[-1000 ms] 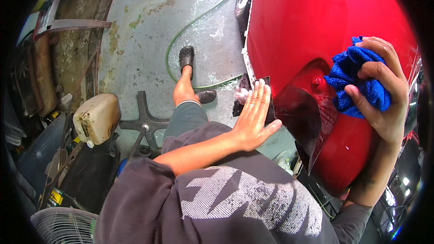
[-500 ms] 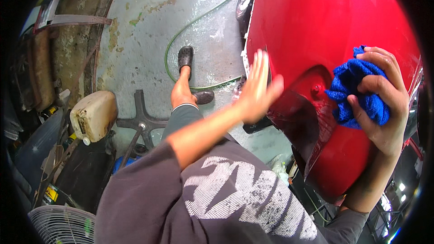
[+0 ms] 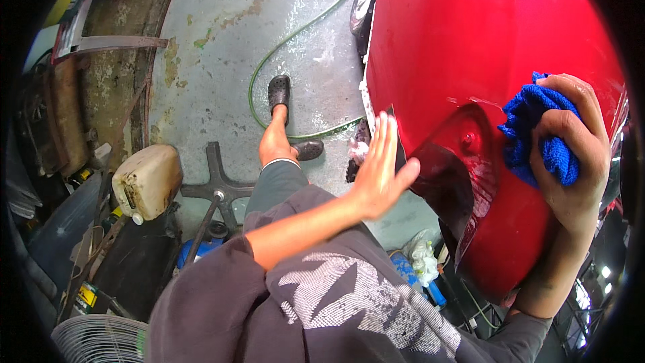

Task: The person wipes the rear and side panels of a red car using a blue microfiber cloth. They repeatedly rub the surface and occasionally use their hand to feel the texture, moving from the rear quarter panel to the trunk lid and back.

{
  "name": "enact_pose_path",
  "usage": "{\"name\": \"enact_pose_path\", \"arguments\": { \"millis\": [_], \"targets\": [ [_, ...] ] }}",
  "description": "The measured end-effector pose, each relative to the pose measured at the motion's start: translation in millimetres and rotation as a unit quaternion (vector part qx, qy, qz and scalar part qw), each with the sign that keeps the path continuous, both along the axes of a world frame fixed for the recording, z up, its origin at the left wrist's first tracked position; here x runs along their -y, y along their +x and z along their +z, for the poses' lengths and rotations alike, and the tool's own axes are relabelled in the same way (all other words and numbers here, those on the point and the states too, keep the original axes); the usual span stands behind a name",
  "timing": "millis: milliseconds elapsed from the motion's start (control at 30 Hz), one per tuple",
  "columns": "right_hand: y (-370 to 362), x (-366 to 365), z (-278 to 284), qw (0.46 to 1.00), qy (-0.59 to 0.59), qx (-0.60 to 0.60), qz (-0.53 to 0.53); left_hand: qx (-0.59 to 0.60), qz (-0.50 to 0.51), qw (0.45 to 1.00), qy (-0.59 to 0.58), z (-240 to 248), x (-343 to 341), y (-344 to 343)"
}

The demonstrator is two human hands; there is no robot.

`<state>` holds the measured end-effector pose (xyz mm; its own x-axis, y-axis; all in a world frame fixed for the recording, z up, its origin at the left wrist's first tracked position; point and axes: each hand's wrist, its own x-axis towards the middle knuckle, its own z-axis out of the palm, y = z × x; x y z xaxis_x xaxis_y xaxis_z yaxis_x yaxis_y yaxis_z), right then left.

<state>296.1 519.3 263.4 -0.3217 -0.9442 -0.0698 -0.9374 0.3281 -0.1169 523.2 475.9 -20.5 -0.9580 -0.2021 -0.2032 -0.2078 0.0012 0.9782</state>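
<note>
A glossy red car body panel curves across the right side, with a hollowed, dark recess in its lower part. Against the panel's right part, my right hand grips a bunched blue cloth, fingers curled round it. My left hand is stretched out flat with the thumb apart and holds nothing. It is beside the panel's left edge, near the recess; whether it touches the edge I cannot tell. Wet-looking streaks show on the red paint by the recess.
A green hose curls over the grey floor by my feet. To the left are a dirty white jug, a black star-shaped stand base and a wire fan guard. A plastic bag lies below the panel.
My left hand has moved down slightly, its fingers still extended. My right hand and the blue cloth have shifted a little to the right. The whole view has moved slightly.
</note>
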Motion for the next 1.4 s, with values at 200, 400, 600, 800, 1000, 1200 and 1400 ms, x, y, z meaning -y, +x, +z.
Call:
{"name": "enact_pose_path", "arguments": {
  "millis": [200, 400, 600, 800, 1000, 1200, 1400],
  "targets": [
    [5, 11, 1, 1.000, 0.013, -0.010, 0.013, 0.141, 0.083, 0.981, 0.102, -92, 59, -96],
    [5, 1, 0, 1.000, 0.027, -0.007, -0.015, 0.093, -0.028, 0.995, 0.018, -4, 5, 4],
    [4, 17, -7, 0.999, 0.037, -0.026, 0.019, 0.112, 0.086, 0.986, 0.093, -124, 65, -92],
    [19, 18, -8, 0.970, 0.126, -0.199, 0.063, 0.091, 0.030, 0.995, 0.004, -39, 10, -15],
    [15, 6, -9, 0.994, 0.012, 0.000, 0.110, 0.027, -0.026, 0.998, -0.041, -1, -9, 40],
    [17, 6, -2, 0.995, 0.001, 0.009, 0.102, -0.089, 0.022, 0.995, -0.046, -37, 31, -32],
    [8, -6, 1, 0.997, 0.016, -0.027, 0.068, -0.103, 0.016, 0.987, -0.123, -39, 20, -9]
  ]
}}
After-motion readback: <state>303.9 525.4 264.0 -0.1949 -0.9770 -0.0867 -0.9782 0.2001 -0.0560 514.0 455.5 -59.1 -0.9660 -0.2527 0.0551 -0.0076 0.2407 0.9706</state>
